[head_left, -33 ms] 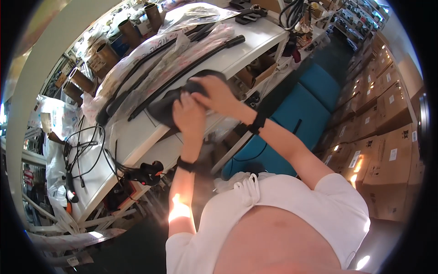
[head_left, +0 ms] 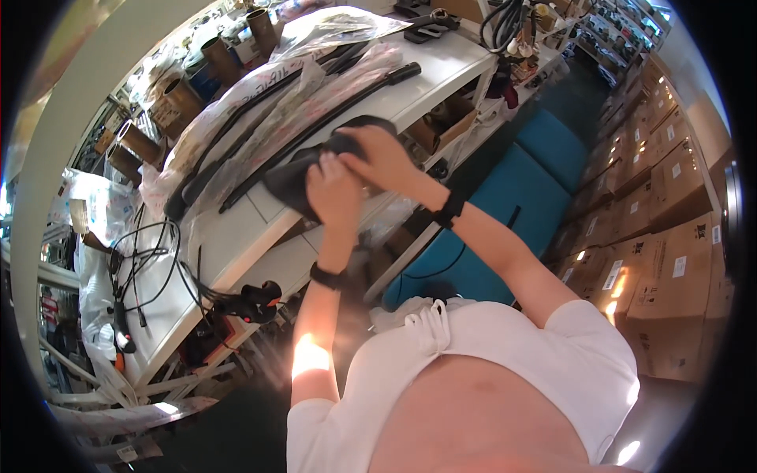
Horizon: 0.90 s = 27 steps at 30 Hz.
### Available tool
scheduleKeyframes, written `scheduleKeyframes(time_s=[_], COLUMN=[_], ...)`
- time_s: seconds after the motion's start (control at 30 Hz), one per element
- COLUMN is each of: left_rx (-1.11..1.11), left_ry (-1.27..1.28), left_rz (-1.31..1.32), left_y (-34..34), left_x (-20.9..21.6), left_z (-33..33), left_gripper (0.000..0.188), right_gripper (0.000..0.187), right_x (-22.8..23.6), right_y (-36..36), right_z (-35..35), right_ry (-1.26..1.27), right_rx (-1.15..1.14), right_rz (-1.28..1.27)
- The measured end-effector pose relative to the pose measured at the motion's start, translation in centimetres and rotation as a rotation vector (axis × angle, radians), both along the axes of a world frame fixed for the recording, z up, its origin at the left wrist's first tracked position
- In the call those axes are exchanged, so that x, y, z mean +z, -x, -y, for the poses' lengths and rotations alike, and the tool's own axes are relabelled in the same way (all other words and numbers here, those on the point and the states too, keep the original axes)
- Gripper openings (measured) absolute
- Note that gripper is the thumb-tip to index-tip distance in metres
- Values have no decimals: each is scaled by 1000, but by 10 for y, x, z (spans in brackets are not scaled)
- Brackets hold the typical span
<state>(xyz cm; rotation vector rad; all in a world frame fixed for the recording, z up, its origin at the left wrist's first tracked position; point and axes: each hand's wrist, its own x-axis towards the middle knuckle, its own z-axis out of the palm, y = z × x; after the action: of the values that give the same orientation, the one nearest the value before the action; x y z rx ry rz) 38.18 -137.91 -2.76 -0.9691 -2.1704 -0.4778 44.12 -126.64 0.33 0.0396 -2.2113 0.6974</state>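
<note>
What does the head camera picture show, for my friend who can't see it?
A person's two hands hold a dark grey object, its exact shape unclear, at the edge of a white table. A long black rod and plastic-wrapped parts lie on top; cardboard boxes stand stacked at the right.

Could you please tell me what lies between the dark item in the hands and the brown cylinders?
In the head view, an unwrapped black rod lies nearest the dark item, then plastic-wrapped dark rods, before the brown cylinders.

The held dark piece (head_left: 290, 180) looks matt and smooth. Plastic sheeting (head_left: 347, 27) at twelve o'clock is glossy; cardboard cartons (head_left: 666, 246) at three o'clock, largely matt.
</note>
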Motion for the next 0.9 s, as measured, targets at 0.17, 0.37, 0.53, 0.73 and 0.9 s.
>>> scheduleKeyframes(time_s=[0.17,0.37,0.53,0.73,0.9], left_rx=[-95,-221,-190,-245,-345], left_ry=[-68,26,54,-42,-95], left_rz=[-111,-106,-149,-68,-37], left_y=[2,-5,-6,-16,-21], left_x=[5,10,6,0,3], left_z=[-107,-203,-242,-225,-157], left_gripper=[22,20,22,37,44], right_gripper=[31,36,45,41,31], right_x=[-7,-32,-36,-48,-16], right_y=[-2,-10,-10,-13,-32], right_z=[-88,-195,-235,-226,-151], right_ry=[25,-522,-580,-78,108], right_rx=[-265,-383,-453,-449,-334], right_rz=[63,145,191,73,10])
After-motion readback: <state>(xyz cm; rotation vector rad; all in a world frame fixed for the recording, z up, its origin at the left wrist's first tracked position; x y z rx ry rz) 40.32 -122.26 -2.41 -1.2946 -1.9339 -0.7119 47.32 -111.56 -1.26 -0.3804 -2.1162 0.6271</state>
